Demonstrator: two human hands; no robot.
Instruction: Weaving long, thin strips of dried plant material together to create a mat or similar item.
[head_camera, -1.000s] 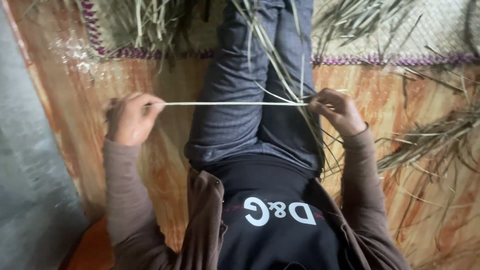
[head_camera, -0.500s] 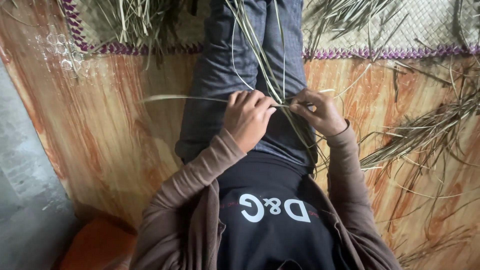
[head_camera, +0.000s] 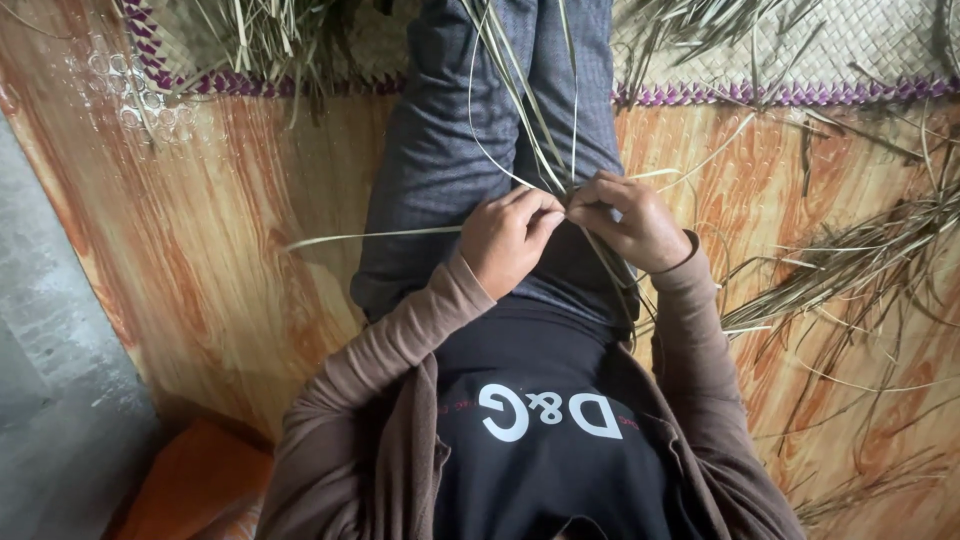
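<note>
Pale leaf strip (head_camera: 370, 236) between pinching hands (head_camera: 505, 240)

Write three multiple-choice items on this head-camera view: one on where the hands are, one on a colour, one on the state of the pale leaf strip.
1. Where do the left hand and right hand meet?
A. over the grey-trousered lap
B. on the grey concrete floor
C. on the woven mat

2. What colour is the border band of the pale woven mat?
A. green
B. purple
C. black

3. How does the pale leaf strip lie?
A. coiled in a ring
B. knotted around the wrist
C. sticking out sideways from the left hand's grip

Answers:
1. A, both hands close together above the grey trousers.
2. B, a purple woven edge runs along the mat.
3. C, the strip runs out past the left hand over the orange wood-pattern floor covering.
</note>
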